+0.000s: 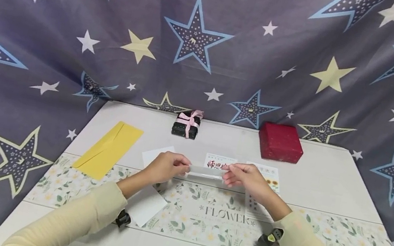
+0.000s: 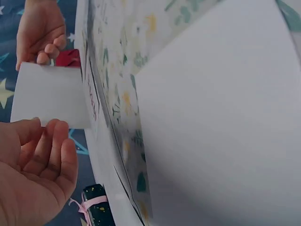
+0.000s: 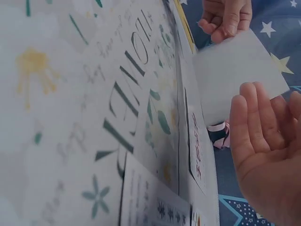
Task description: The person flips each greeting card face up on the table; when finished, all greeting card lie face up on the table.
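A plain white card (image 1: 206, 171) is held up above the table between both hands, tilted so that the head view sees it nearly edge-on. My left hand (image 1: 169, 166) pinches one end with thumb and fingertips. At the opposite end my right hand (image 1: 250, 180) pinches it the same way. In the left wrist view the card's face (image 2: 49, 94) shows blank. Behind it lies a printed card (image 1: 219, 160) with red characters, partly covered. A sunflower card (image 1: 273, 181) lies under the right hand, and white paper (image 1: 145, 208) lies beneath the left forearm.
A yellow envelope (image 1: 109, 149) rests at the left. Along the back stand a black gift box (image 1: 182, 131) with a pink ribbon and a dark red box (image 1: 280, 143). A floral runner (image 1: 202, 229) crosses the table, and a star-patterned curtain (image 1: 203, 84) hangs behind.
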Demonstrator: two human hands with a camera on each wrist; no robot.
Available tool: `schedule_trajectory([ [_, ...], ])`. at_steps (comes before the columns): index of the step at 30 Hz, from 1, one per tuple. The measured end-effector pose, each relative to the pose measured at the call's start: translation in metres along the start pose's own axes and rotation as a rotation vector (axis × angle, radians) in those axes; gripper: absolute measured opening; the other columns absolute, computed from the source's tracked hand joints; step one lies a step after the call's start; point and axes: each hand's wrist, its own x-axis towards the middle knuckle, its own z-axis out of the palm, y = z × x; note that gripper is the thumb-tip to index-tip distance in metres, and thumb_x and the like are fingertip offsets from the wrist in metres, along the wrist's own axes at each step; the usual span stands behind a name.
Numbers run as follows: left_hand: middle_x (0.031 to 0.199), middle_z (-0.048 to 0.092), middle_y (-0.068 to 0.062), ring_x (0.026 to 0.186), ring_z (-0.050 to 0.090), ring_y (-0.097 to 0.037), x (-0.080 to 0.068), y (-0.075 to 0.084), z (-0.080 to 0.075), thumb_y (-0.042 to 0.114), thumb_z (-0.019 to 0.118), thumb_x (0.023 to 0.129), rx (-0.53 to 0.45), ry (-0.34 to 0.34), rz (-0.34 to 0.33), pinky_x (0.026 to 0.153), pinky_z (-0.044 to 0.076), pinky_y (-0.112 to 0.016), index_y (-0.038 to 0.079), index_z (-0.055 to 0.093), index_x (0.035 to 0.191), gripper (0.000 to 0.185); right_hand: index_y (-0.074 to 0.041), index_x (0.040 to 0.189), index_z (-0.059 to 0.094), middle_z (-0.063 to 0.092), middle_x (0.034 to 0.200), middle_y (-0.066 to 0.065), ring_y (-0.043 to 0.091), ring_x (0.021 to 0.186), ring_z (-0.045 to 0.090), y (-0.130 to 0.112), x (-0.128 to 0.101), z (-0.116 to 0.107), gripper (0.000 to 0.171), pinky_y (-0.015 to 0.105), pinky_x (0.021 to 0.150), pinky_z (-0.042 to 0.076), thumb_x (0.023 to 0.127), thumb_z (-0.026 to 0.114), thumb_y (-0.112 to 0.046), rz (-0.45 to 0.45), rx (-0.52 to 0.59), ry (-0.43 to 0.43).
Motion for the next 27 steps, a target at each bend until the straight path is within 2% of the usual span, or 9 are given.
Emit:
schedule_trajectory([
  [4, 0.094, 0.079, 0.000, 0.086, 0.074, -0.017, 0.002, 0.002, 0.002, 0.021, 0.069, 0.098, -0.046, -0.021, -0.017, 0.073, 0.056, -0.027, 0.015, 0.079, 0.106, 0.014, 0.011, 0.121, 0.067, 0.076, 0.098, 0.017, 0.014, 0.080, 0.073, -0.002, -0.007, -0.002, 0.035, 0.031, 0.080, 0.062, 0.104, 0.059, -0.019, -0.002, -0.117, 0.024],
  [8, 0.099, 0.079, 0.002, 0.086, 0.071, -0.010, 0.004, 0.005, 0.005, 0.024, 0.070, 0.097, -0.045, -0.027, -0.017, 0.075, 0.055, -0.026, 0.020, 0.080, 0.105, 0.013, 0.001, 0.120, 0.071, 0.075, 0.090, 0.012, 0.016, 0.078, 0.072, -0.004, -0.013, -0.003, 0.027, 0.027, 0.076, 0.060, 0.099, 0.066, -0.015, 0.009, -0.244, 0.039],
  [13, 0.100, 0.078, 0.002, 0.084, 0.067, -0.006, 0.008, 0.009, 0.009, 0.023, 0.072, 0.095, -0.031, -0.032, 0.035, 0.077, 0.055, -0.025, 0.019, 0.078, 0.113, 0.019, -0.009, 0.135, 0.065, 0.074, 0.082, 0.004, 0.019, 0.073, 0.069, -0.004, -0.018, -0.004, 0.041, 0.028, 0.070, 0.056, 0.094, 0.069, -0.011, -0.031, -0.379, 0.025],
  [16, 0.095, 0.077, 0.002, 0.080, 0.065, -0.007, 0.011, 0.010, 0.012, 0.020, 0.072, 0.095, -0.033, -0.056, 0.055, 0.073, 0.054, -0.024, 0.016, 0.073, 0.125, 0.030, -0.011, 0.142, 0.059, 0.074, 0.082, 0.001, 0.013, 0.069, 0.064, -0.001, -0.021, -0.005, 0.052, 0.026, 0.066, 0.053, 0.092, 0.071, -0.010, -0.057, -0.456, 0.001],
  [20, 0.090, 0.074, 0.005, 0.066, 0.056, -0.006, 0.013, 0.009, 0.019, 0.019, 0.072, 0.095, -0.030, -0.121, 0.052, 0.059, 0.044, -0.021, 0.014, 0.065, 0.138, 0.044, -0.011, 0.147, 0.055, 0.072, 0.081, -0.003, 0.008, 0.064, 0.057, 0.003, -0.028, -0.007, 0.058, 0.022, 0.059, 0.048, 0.092, 0.073, -0.013, -0.073, -0.520, -0.026],
  [23, 0.086, 0.071, 0.007, 0.058, 0.047, -0.006, 0.012, 0.010, 0.026, 0.019, 0.072, 0.095, -0.008, -0.180, 0.060, 0.052, 0.038, -0.019, 0.013, 0.062, 0.141, 0.047, -0.011, 0.146, 0.056, 0.070, 0.078, -0.004, 0.005, 0.060, 0.052, 0.007, -0.033, -0.008, 0.058, 0.021, 0.055, 0.043, 0.091, 0.074, -0.013, -0.083, -0.555, -0.033],
  [27, 0.079, 0.067, 0.008, 0.053, 0.044, -0.005, 0.009, 0.011, 0.033, 0.020, 0.072, 0.095, 0.042, -0.242, 0.069, 0.050, 0.037, -0.019, 0.013, 0.063, 0.140, 0.047, -0.007, 0.144, 0.057, 0.068, 0.076, -0.005, 0.004, 0.059, 0.051, 0.014, -0.039, -0.008, 0.057, 0.020, 0.055, 0.044, 0.090, 0.075, -0.013, -0.083, -0.574, -0.068],
])
